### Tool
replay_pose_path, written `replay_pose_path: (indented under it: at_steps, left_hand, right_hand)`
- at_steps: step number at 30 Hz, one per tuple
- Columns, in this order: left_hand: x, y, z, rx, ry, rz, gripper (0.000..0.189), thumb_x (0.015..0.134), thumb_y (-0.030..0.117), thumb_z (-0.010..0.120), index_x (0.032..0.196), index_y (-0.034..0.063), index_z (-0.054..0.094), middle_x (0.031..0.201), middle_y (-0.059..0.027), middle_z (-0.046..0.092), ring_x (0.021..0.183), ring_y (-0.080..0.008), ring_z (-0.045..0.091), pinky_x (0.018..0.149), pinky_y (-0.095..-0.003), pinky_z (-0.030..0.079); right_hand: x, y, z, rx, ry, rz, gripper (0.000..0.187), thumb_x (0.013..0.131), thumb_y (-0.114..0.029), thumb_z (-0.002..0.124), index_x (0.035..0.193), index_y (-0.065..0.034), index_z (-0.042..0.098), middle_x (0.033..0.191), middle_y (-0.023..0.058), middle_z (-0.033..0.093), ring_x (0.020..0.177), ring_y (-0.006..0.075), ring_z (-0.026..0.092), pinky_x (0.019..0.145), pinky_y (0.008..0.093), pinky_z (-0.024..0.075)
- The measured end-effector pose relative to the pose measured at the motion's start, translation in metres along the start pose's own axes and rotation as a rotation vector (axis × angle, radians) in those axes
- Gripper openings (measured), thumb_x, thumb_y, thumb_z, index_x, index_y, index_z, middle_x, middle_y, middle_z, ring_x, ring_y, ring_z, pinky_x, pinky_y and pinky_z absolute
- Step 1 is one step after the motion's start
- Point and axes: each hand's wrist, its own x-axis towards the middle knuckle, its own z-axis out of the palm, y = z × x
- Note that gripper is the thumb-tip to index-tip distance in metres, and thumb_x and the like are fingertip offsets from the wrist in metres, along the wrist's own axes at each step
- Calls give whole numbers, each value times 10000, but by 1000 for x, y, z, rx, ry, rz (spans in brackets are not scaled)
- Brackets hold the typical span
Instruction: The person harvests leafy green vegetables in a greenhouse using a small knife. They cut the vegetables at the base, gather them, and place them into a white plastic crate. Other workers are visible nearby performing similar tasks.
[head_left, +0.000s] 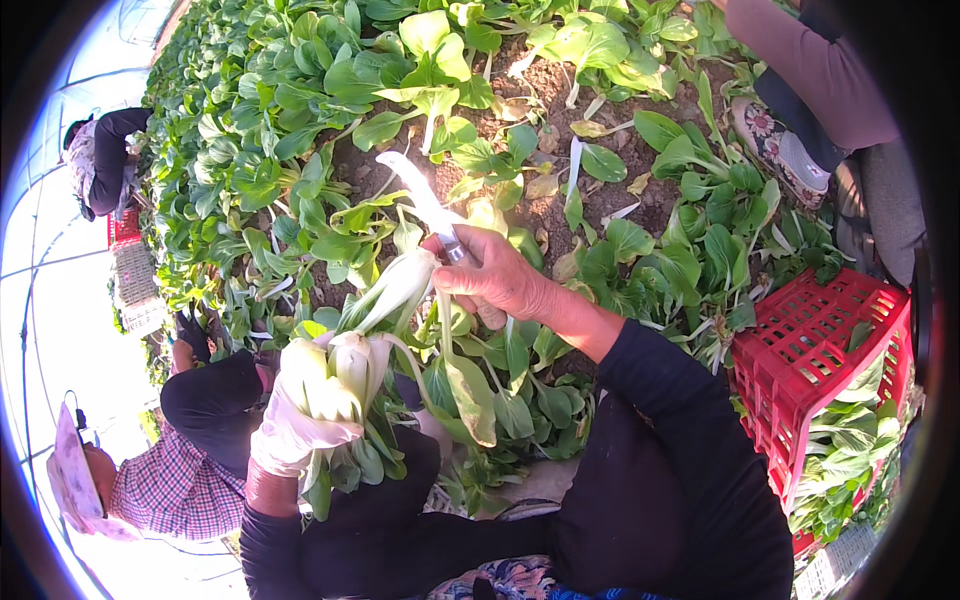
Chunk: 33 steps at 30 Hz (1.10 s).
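Observation:
My left hand (289, 431), in a pale glove, grips a bunch of bok choy (330, 371) by the white stems, cut bases up and leaves hanging below. In my bare right hand (495, 274) is a knife (420, 191), its curved blade pointing up and away from me over the bed. Pinched at the thumb of that hand is another bok choy head (401, 283), its white base at the fingers and its leaves towards the bunch. A yellowing leaf (471, 397) hangs down below my right thumb.
Growing bok choy (300, 112) fills the far left, beside soil (547, 82) strewn with loose leaves. A red plastic crate (810, 352) holding greens lies at my right. A person (172, 480) works at left, another (109, 161) farther off, and a third person's shoe (780, 154) is upper right.

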Motion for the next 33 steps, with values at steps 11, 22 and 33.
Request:
replay_pose_path:
  at_steps: [11,22,33]
  left_hand:
    - [24,10,9,140,-40,-110,862,441,98,862,1222,6,510,1194,-85,594,1082,-205,563,996,-344,403]
    - [14,22,7,194,-94,60,762,487,177,903,1136,20,535,1116,-79,610,1035,-190,568,979,-352,413]
    - [-91,49,-8,-627,-51,329,723,705,-12,661,1385,-30,415,1276,-167,572,1143,-268,579,988,-334,465]
  right_hand:
    - [-4,22,-68,-1096,385,-47,222,714,-56,610,931,-30,649,840,160,646,778,334,638,729,413,511]
    - [5,-15,7,-234,181,-39,654,736,-377,846,1182,35,601,940,51,637,847,114,588,772,277,482]
    - [-17,-71,32,279,113,116,431,903,-455,533,1089,-77,623,1025,115,665,878,248,634,816,394,527]
